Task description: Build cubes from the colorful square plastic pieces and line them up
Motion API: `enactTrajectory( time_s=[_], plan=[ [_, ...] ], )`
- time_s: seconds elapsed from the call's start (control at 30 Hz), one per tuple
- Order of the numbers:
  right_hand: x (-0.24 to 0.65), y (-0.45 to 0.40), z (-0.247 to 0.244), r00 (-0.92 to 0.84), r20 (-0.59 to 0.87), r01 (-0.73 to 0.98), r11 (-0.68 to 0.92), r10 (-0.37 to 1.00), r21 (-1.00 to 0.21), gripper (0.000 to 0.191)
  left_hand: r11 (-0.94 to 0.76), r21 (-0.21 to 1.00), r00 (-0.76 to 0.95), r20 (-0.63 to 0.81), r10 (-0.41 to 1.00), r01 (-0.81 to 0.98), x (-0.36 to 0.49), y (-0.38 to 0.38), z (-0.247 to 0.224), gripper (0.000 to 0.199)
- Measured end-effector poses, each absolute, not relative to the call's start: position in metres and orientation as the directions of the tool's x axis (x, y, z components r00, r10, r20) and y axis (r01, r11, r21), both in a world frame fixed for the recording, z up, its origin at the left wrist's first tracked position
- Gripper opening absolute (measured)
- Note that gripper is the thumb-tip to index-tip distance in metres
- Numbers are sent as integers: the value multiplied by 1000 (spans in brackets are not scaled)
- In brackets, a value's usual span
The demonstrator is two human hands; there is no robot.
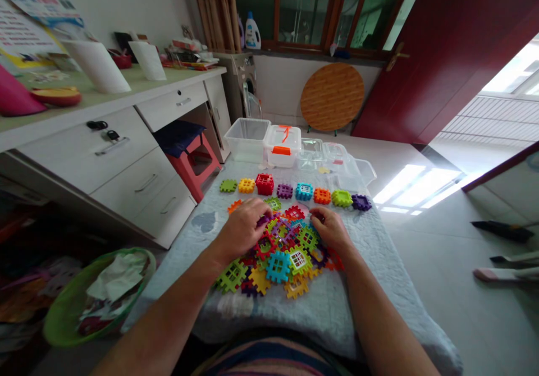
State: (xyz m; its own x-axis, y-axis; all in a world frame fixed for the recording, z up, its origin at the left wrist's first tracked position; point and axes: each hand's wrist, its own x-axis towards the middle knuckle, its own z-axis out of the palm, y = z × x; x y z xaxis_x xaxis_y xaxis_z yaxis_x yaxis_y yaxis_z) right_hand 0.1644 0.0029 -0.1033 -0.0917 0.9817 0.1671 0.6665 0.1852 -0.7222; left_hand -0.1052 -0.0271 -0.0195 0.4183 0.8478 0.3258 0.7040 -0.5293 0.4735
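A heap of colourful notched plastic building tiles lies on the cloth between my hands, with a blue tile point(278, 267), a yellow tile point(260, 280) and a green tile point(232, 275) at its near side. My left hand point(244, 225) is closed at the heap's upper left, its fingertips on a purple tile point(264, 220). At the right edge, my right hand point(332, 228) has its fingers curled in by the heap; whatever they grip is hidden. Beyond the heap runs a row of tiles sorted by colour, including a red stack point(265, 184) and an orange stack point(322, 196).
Clear plastic boxes stand at the table's far end, among them an open bin point(247, 140) and a lidded box point(283, 147) with orange latches. To the left are a drawer desk point(122, 151), a red stool point(193, 160) and a green basket point(63, 320).
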Motion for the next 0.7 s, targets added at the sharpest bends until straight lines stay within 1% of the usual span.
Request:
enactTrajectory(
  time_s=[0.07,0.1,0.17,0.2,0.27,0.4,0.47,0.53,0.57,0.63,0.7],
  plan=[
    [164,2,-103,-98,170,664,192,981,-722,27,-578,452,511,273,815,680,-94,-27,-26,13],
    [164,2,-102,-96,173,665,193,980,-722,27,-594,468,557,233,797,655,-93,-28,-28,19],
    [162,0,-100,-91,188,663,200,978,-721,25,-589,537,606,169,777,604,-98,-29,-27,34],
    [161,-1,-98,-98,202,657,216,975,-722,24,-569,571,602,156,783,592,-104,-28,-26,37],
    [158,-4,-91,-153,240,629,282,959,-724,20,-504,616,530,161,833,605,-119,-25,-24,35],
    [147,-12,-75,-345,311,530,458,885,-714,16,-355,679,291,212,933,643,-151,-8,-38,27],
    [142,-17,-69,-435,304,514,511,848,-689,21,-286,700,181,222,958,655,-161,-1,-50,26],
    [137,-20,-65,-508,283,516,550,814,-656,33,-247,713,139,207,968,656,-164,-2,-55,26],
    [134,-21,-64,-536,272,518,566,799,-641,39,-255,712,157,201,967,654,-162,-4,-55,27],
    [131,-22,-63,-568,252,531,582,784,-615,47,-329,681,269,197,943,654,-154,-13,-49,29],
    [129,-23,-64,-580,232,549,585,781,-597,47,-434,624,423,178,889,650,-143,-22,-40,34]
  ],
)
